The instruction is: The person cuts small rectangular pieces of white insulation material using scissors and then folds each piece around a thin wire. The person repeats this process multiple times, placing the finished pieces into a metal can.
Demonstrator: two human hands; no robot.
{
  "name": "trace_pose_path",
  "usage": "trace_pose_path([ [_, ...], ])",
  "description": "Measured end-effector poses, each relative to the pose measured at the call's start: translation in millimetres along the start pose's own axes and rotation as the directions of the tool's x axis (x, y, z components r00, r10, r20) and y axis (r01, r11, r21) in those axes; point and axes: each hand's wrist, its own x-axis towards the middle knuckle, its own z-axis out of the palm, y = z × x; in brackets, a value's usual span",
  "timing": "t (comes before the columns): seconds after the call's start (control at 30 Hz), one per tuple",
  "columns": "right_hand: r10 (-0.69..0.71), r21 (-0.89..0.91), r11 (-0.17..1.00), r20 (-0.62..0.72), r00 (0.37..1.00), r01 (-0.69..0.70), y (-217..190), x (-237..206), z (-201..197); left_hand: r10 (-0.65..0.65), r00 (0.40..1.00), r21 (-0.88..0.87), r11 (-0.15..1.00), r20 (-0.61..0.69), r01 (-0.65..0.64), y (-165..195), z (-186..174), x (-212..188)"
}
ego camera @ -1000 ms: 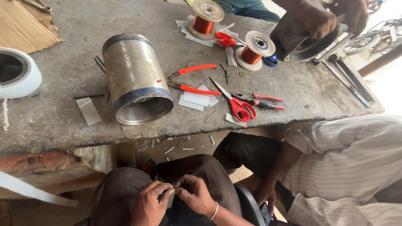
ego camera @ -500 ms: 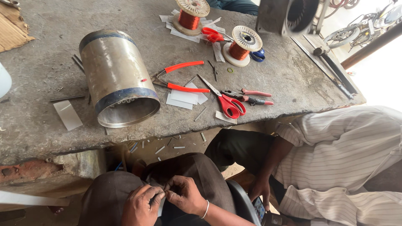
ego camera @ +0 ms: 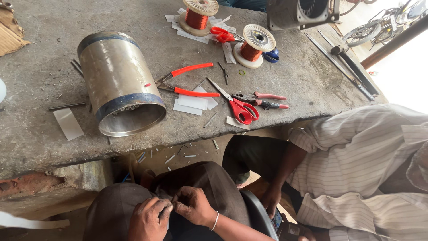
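Pinching together over the lap, the left hand (ego camera: pixel 149 218) and right hand (ego camera: pixel 194 206) worked something too small to identify, seemingly light and flimsy, best gripped by fingertips.

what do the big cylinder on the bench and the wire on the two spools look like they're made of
Big cylinder: likely steel, a dull brushed silver shell with soft reflections and dark blue bands at both ends. Spool wire: probably enamelled copper, from its glossy orange-red sheen; the spool flanges look like pale plastic. Bench: rough grey, seemingly concrete or stone.
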Motion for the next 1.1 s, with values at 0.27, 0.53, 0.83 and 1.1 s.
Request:
trace_pose_path([
  [0.27,0.051,-0.120,0.991,-0.021,0.998,-0.053,-8.1,1.3,-0.4,-0.062,0.997,0.033,0.998,0.040,0.061,6.1,-3.9,2.4],
  [0.53,-0.056,-0.362,0.932,-0.092,0.994,0.018,-9.0,4.9,-6.1,0.001,0.997,-0.056,0.998,-0.083,-0.005,7.2,-0.7,-3.1],
  [0.83,0.147,0.384,0.904,0.127,0.981,-0.185,-12.7,1.2,-3.7,-0.221,0.972,-0.278,0.942,-0.084,0.190,0.3,-7.2,-2.3],
  [1.1,0.117,0.257,0.959,0.031,0.993,-0.121,-11.9,-0.8,-1.1,-0.090,0.989,-0.193,0.979,-0.120,0.065,3.3,-3.2,-1.7],
])
